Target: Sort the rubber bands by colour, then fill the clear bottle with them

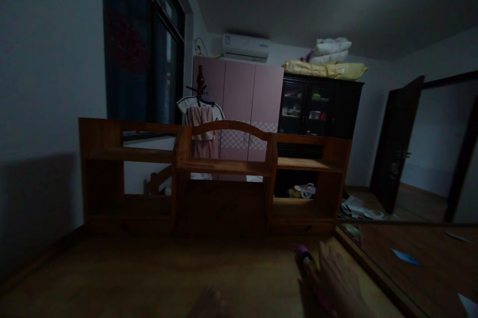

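Observation:
The room is dim. My right hand (338,280) lies low on the wooden desk top (149,278) at the lower right, fingers stretched forward and together. Just left of its fingers rests a pink pen-like object (305,257), touching or very close to the hand. My left hand (211,305) shows only as a dark blurred shape at the bottom edge, and its fingers cannot be made out.
A wooden desk hutch (224,168) with open shelves stands at the back of the desk. Behind it are a clothes rack (201,113), a pink wardrobe (246,103), a dark cabinet (317,108) topped with bedding. Papers litter the floor (407,257) at right.

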`<action>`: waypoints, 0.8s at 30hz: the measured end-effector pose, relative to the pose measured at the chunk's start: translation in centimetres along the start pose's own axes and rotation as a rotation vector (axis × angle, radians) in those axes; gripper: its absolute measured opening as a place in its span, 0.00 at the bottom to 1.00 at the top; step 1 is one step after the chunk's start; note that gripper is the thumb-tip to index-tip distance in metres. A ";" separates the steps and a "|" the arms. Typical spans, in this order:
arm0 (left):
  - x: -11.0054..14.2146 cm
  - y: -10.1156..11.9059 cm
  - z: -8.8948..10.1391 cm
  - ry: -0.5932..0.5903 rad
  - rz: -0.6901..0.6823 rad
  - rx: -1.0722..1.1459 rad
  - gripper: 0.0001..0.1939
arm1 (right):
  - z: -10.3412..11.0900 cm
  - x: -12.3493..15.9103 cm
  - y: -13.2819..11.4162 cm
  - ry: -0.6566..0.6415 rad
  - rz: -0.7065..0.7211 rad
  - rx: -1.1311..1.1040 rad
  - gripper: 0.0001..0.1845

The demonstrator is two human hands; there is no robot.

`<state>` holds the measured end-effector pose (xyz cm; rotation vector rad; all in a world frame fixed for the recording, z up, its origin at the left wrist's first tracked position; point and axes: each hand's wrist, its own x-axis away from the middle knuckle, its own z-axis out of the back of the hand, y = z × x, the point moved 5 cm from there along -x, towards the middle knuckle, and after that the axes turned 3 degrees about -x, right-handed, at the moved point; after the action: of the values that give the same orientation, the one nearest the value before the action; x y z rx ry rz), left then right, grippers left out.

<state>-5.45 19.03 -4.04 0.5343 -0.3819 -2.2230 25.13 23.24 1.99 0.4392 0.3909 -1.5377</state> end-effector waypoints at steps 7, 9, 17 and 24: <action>0.7 0.6 1.1 0.089 0.044 -0.056 0.16 | -2.1 1.6 -0.9 -0.250 0.072 -0.007 0.14; 0.8 1.0 1.9 0.172 0.082 -0.092 0.15 | -1.3 1.2 -1.5 -0.201 0.080 -0.067 0.14; 1.5 0.4 5.8 0.668 0.229 -0.002 0.20 | 0.9 0.0 -6.8 -0.348 0.081 -1.115 0.25; 1.2 1.7 5.1 0.512 -0.069 -0.044 0.30 | -1.7 4.3 -12.8 -0.784 -0.087 -1.717 0.30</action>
<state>-7.61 17.52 0.80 1.0704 -0.0456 -2.0565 12.34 20.61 -2.02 -1.4585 0.9011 -0.8528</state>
